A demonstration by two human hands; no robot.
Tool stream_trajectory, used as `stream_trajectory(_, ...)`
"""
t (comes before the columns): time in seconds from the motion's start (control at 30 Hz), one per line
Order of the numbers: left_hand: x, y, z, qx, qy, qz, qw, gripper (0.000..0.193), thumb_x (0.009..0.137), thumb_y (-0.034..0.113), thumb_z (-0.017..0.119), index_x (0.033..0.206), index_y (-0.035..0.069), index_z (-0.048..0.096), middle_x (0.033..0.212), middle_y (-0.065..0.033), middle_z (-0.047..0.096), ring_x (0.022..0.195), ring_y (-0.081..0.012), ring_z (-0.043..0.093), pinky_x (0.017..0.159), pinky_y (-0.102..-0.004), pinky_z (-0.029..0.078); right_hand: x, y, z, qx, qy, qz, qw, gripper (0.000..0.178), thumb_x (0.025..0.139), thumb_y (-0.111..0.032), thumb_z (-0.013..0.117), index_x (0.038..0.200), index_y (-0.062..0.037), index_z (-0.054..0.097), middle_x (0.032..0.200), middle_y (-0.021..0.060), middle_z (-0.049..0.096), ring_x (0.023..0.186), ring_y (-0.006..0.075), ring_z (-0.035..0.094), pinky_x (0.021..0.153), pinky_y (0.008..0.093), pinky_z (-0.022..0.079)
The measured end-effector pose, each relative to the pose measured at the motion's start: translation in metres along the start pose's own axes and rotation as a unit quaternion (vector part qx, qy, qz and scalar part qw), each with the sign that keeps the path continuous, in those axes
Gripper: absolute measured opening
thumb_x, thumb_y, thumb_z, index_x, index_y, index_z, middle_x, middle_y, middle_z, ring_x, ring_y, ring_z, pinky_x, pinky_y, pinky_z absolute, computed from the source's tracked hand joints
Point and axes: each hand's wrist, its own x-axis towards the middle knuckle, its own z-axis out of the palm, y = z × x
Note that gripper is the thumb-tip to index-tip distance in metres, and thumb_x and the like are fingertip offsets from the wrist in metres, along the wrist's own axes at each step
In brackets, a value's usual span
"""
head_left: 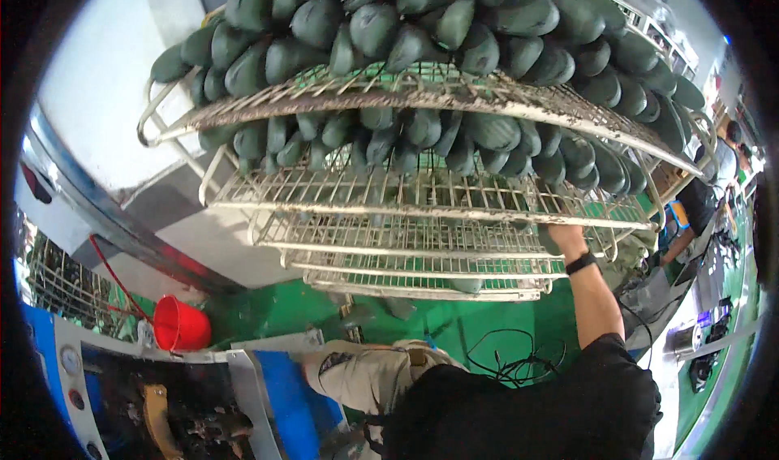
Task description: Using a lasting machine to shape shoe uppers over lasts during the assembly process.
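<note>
My right hand (565,235) reaches in under the front edge of a shelf on the right side of a cream wire rack (454,212). A black band circles its wrist. The fingers are partly hidden, curled round a dark green piece that looks like a shoe last (549,239). Rows of dark green shoe lasts (373,28) crowd the top shelf, with more lasts (495,133) below them. A single pale green last (466,285) lies on a lower shelf. My left hand is out of view.
A red bucket (180,324) stands at left beside a machine with gauges (71,361). Black cable (519,367) lies coiled on the green floor near me. A wall (105,95) borders the rack at left. Another person (698,204) is at far right beside a bench.
</note>
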Motion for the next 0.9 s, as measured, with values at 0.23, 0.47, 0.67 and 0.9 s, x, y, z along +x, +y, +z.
stream_trajectory(0.23, 0.003, 0.015, -0.009, 0.039, 0.016, -0.025, 0.999, 0.035, 0.096, 0.02, 0.064, 0.122, -0.003, 0.068, 0.115, -0.02, 0.07, 0.101, -0.0286, 0.065, 0.092, -0.0423, 0.051, 0.045, 0.049, -0.016, -0.07, -0.038, 0.281, 0.957, 0.068, 0.087, -0.041, 0.073, 0.142, -0.006, 0.053, 0.145, 0.0185, 0.055, 0.136, 0.0363, 0.05, 0.114, 0.0506, 0.039)
stream_trajectory(0.47, -0.066, -0.101, -0.116, 0.137, 0.157, -0.198, 0.958, 0.035, 0.099, 0.023, 0.06, 0.122, -0.002, 0.067, 0.115, -0.0211, 0.069, 0.103, -0.0295, 0.066, 0.093, -0.0421, 0.051, 0.098, -0.009, 0.037, -0.136, -0.089, 0.137, 0.977, 0.081, 0.089, -0.053, 0.066, 0.152, -0.0079, 0.04, 0.151, 0.0194, 0.048, 0.135, 0.0365, 0.049, 0.114, 0.0492, 0.039)
stream_trajectory(0.67, -0.064, -0.251, -0.147, 0.4, -0.071, -0.149, 0.902, 0.024, 0.088, 0.027, 0.067, 0.106, 0.011, 0.07, 0.116, -0.0197, 0.069, 0.113, -0.0358, 0.064, 0.093, -0.0435, 0.054, 0.098, -0.23, 0.048, -0.298, -0.139, -0.173, 0.929, 0.093, 0.091, -0.063, 0.061, 0.16, -0.0095, 0.03, 0.155, 0.0202, 0.041, 0.135, 0.0366, 0.048, 0.113, 0.0481, 0.038)
stream_trajectory(0.9, 0.027, -0.326, -0.117, 0.118, 0.026, -0.49, 0.863, 0.077, 0.076, 0.065, 0.075, 0.104, -0.006, 0.074, 0.11, -0.0313, 0.071, 0.109, -0.0422, 0.068, 0.094, -0.0469, 0.053, 0.002, -0.545, -0.031, 0.151, -0.527, -0.204, 0.811, 0.061, 0.108, -0.044, 0.043, 0.156, -0.0069, 0.037, 0.157, 0.0182, 0.04, 0.143, 0.031, 0.04, 0.116, 0.0444, 0.036)
